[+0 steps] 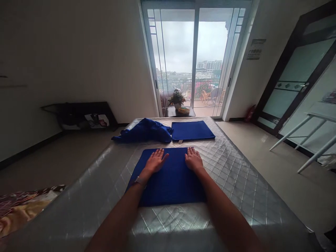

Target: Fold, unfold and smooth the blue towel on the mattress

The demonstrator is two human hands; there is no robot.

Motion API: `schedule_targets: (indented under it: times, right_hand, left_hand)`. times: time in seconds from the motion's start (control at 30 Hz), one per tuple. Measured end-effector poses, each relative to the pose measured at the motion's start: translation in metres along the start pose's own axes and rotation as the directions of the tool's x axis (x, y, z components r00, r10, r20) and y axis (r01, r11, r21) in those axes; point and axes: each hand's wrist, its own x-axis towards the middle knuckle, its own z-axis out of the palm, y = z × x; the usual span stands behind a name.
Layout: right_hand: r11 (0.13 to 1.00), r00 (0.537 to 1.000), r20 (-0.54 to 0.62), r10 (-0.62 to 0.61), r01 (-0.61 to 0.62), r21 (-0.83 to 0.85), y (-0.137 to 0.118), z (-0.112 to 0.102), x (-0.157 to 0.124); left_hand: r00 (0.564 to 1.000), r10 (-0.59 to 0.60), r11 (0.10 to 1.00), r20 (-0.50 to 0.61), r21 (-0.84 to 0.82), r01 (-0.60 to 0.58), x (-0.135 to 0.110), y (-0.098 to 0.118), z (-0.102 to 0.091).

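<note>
A blue cloth lies flat in a rough rectangle on the quilted mattress, right before me. My left hand rests palm down on its upper left part, fingers stretched out and the thumb apart. On the upper right edge lies my right hand, also flat, with its fingers extended. Neither hand grips anything. Just beyond, a folded blue cloth with a small white tag sits at the right. Beside it on the left is a crumpled heap of blue cloth.
Past the mattress's far end, a small dark table carries a potted plant before the sliding glass door. A white-legged stand is at the right. Patterned fabric lies at the lower left.
</note>
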Motion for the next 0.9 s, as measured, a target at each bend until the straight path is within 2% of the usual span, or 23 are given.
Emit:
schedule_targets:
  times: [0.1, 0.2, 0.63, 0.8, 0.9]
  right_hand:
    - [1.0, 1.0, -0.002, -0.001, 0.001, -0.012, 0.001, 0.001, 0.001]
    - [1.0, 1.0, 0.002, 0.002, -0.002, -0.019, 0.001, 0.0, 0.001]
    - [0.997, 1.0, 0.007, 0.012, -0.011, -0.076, -0.002, -0.003, 0.0]
    - [0.989, 0.997, -0.072, -0.036, 0.025, -0.148, -0.006, -0.009, -0.013]
    - [0.99, 0.998, -0.042, -0.049, 0.043, -0.134, -0.005, -0.008, -0.026]
  left_hand:
    - [0.994, -0.105, 0.994, -0.027, 0.034, 0.106, -0.009, -0.04, -0.004]
    - [0.988, -0.144, 0.989, -0.061, 0.038, 0.146, -0.014, -0.057, -0.004]
    - [0.987, -0.127, 0.991, -0.096, 0.017, 0.13, -0.016, -0.052, -0.005]
    - [0.984, -0.146, 0.989, -0.107, 0.013, 0.148, -0.018, -0.048, -0.007]
    - [0.984, -0.152, 0.988, -0.089, 0.017, 0.154, -0.018, -0.048, -0.008]
